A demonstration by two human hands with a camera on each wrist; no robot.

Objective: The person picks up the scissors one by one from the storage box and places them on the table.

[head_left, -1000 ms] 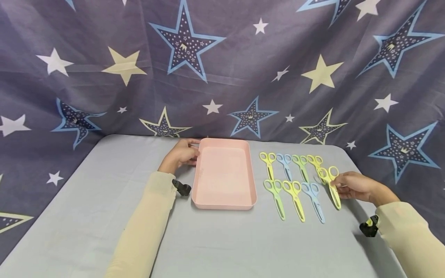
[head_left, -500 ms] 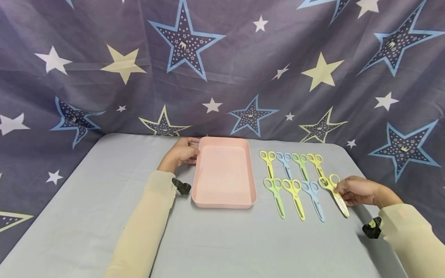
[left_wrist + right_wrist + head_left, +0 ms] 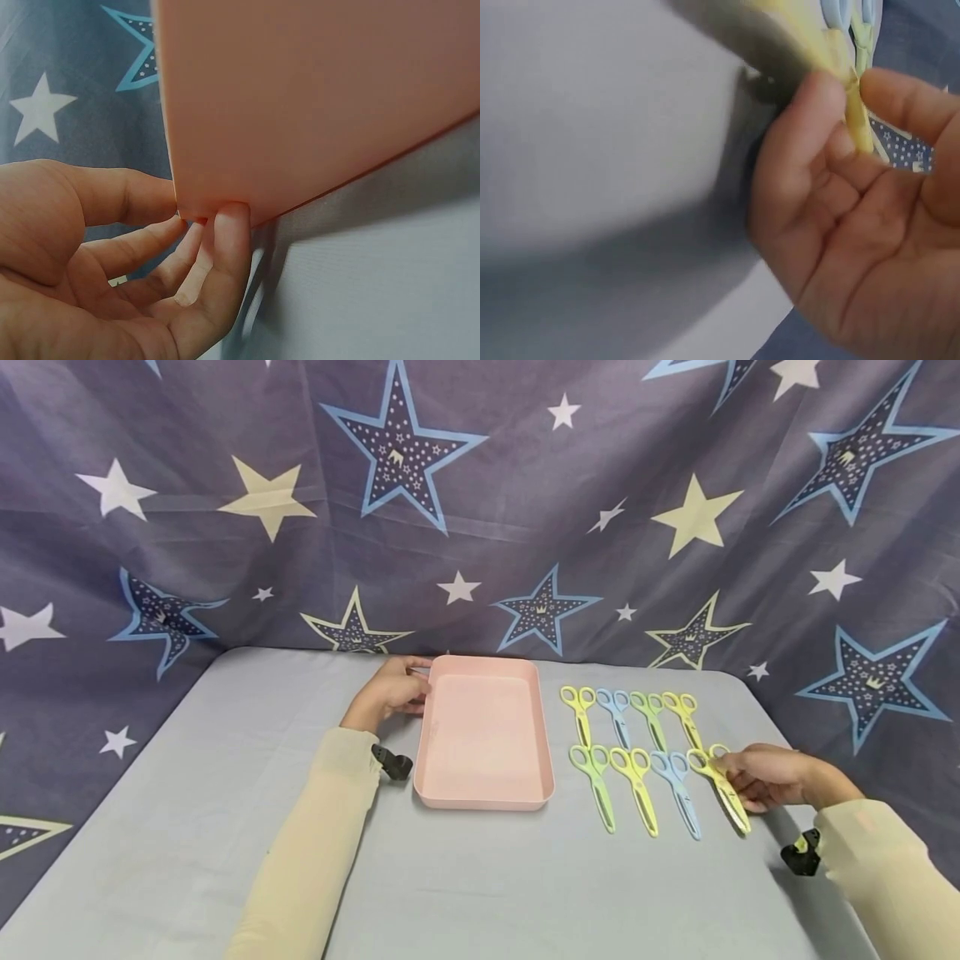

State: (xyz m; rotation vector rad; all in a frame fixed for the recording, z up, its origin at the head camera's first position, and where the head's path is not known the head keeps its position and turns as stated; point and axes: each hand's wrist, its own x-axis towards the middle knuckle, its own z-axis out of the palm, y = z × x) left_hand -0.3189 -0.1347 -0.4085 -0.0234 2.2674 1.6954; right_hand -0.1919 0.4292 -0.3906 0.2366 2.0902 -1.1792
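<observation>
In the head view my left hand [image 3: 386, 695] holds the far left corner of a pink rectangular tray [image 3: 483, 739]. The left wrist view shows my thumb at the tray's edge and curled fingers [image 3: 232, 247] against its outer wall. With my right hand [image 3: 776, 775] I pinch yellow scissors [image 3: 729, 797] between thumb and fingers, at the right end of the near row of scissors. Their handle loops point away from me and their blades toward me. Close up in the right wrist view, the yellow scissors [image 3: 859, 124] are blurred and partly behind my fingers.
Left of the held pair lie blue scissors [image 3: 677, 793], yellow scissors [image 3: 637, 792] and green scissors [image 3: 597, 787]. A far row of yellow, blue and green scissors [image 3: 648, 720] lies behind them. A star-patterned curtain [image 3: 480, 510] borders the grey table [image 3: 480, 885] at the back.
My right hand has moved the yellow scissors toward me and slightly right, down into line with the near row. The left hand and the tray have stayed put.
</observation>
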